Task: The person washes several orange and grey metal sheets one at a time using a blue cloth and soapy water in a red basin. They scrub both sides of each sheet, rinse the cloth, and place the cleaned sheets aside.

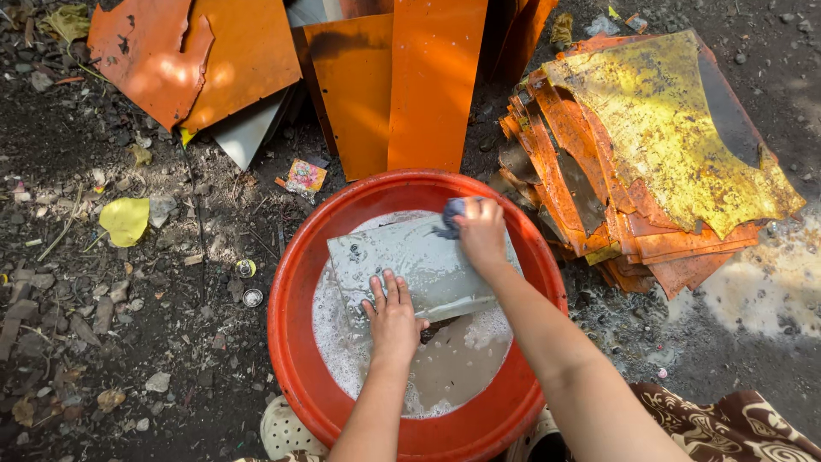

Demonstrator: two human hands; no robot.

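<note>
Two bare hands work inside a round red basin (295, 291) that sits on dark, stony ground (128, 359). The basin holds cloudy, foamy water (453, 364).

Position of the worked item: a grey rectangular sheet (410, 261) lies tilted across the middle of the basin, its lower edge dipping into the water and its upper edge near the far rim.

Left hand (393, 316): fingers spread, palm pressed flat on the near edge of the sheet. The grip is released; the hand bears down and closes around nothing.

Right hand (481, 235): placed at the far right corner of the sheet, grip clenched around a dark blue scrubbing pad (451, 214) that touches the sheet surface.

Surroundings, relative to the basin:
- Beyond the far rim: upright orange panels (402, 85) leaning together.
- Beyond and to the left: a torn orange sheet (171, 51) with a pale grey sheet partly under it.
- To the right: a stack of orange sheets (590, 188), topped by a yellow, stained sheet (676, 128).
- To the left: a yellow leaf (125, 220) and small stones, well apart from the basin.
- At the near edge: a pale perforated shoe (282, 432) just beside the rim, and brown patterned cloth (735, 428) to the near right.
</note>
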